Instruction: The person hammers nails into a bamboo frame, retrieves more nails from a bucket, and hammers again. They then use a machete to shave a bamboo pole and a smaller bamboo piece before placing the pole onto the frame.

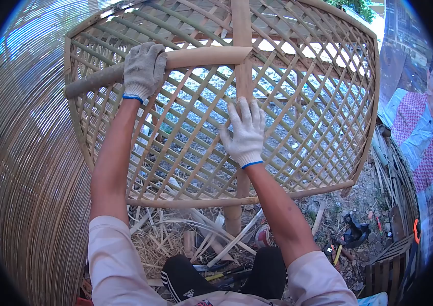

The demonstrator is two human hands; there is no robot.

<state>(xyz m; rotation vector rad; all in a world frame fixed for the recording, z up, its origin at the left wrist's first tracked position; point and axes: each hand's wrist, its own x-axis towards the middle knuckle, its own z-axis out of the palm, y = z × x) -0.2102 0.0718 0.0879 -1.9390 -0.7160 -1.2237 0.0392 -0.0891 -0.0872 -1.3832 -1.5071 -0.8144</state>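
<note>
My left hand, in a pale knit glove with a blue cuff edge, is wrapped round a thick bamboo piece. That piece is dark grey at its left end and pale tan at its right, where it tapers to a slanted tip. It lies nearly level across the upper lattice panel, its tip overlapping the upright bamboo post. Lower down, my gloved right hand rests with fingers stretched upward on the post and the slats beside it. Thin crossed bamboo strips fill the panel within a pole frame.
A curtain of thin slats curves along the left. Cut strips and shavings litter the ground by my knees. At right are a black plastic bag, a yellow-handled tool, a slatted crate and patterned cloth.
</note>
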